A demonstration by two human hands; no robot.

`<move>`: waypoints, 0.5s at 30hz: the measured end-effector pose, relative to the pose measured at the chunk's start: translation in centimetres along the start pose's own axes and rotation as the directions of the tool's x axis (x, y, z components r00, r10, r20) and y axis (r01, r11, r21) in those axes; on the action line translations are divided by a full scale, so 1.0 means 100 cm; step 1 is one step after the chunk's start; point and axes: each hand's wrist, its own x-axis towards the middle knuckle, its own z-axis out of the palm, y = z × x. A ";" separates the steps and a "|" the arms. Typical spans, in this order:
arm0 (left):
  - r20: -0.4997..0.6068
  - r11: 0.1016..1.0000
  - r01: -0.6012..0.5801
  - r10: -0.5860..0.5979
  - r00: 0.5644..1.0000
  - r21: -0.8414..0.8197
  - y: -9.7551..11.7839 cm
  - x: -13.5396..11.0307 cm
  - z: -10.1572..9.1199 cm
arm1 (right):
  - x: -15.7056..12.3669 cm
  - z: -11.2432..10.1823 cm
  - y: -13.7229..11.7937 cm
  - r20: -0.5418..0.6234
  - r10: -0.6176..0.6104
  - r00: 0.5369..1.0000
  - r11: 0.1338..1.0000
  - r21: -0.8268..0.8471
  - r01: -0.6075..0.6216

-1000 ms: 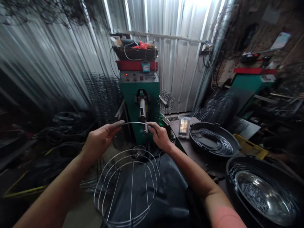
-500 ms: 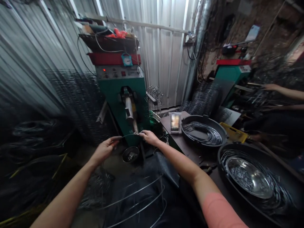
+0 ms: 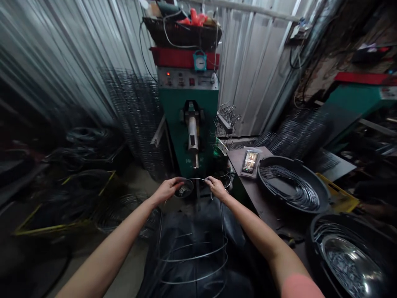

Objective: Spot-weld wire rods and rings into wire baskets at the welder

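Steel wire arc (image 3: 196, 179) pinched between left hand (image 3: 167, 191) and right hand (image 3: 216, 187), both closed, grip apparently firm though small in view; slip risk from springy wire under a loose pinch, snagging the wire cage (image 3: 192, 258) below the hands.

Gleaming silver on the wire hoop (image 3: 196, 179) right out front, and behind it a deep green machine body (image 3: 189, 124) under a bold red band (image 3: 182, 58) with a teal round gauge (image 3: 200, 61)! The silver corrugated sheeting (image 3: 257, 62) runs in vertical stripes of light and shadow, and a salmon-pink sleeve (image 3: 299, 287) pops at the lower right! Over on the bench, a black tub (image 3: 293, 186) swirls with pale silver wire arcs beside a bright yellow crate (image 3: 336, 198)!
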 end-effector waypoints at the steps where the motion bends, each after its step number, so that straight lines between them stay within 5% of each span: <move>1: 0.011 0.999 -0.030 0.030 0.999 0.023 -0.002 0.001 -0.001 | -0.001 0.001 0.000 0.003 0.000 1.000 1.000 -0.026 0.000; 6: 0.122 0.957 -0.235 0.216 0.969 0.169 -0.015 0.015 -0.002 | -0.006 0.001 -0.006 0.091 -0.001 0.996 0.950 -0.311 0.030; 11: 0.160 0.927 -0.294 0.262 0.952 0.235 -0.023 0.024 0.000 | -0.003 -0.002 -0.017 0.219 -0.021 0.975 0.770 -0.619 0.156; 15: 0.172 0.919 -0.305 0.268 0.948 0.248 -0.025 0.025 -0.001 | 0.000 -0.001 -0.020 0.288 -0.048 0.956 0.699 -0.674 0.238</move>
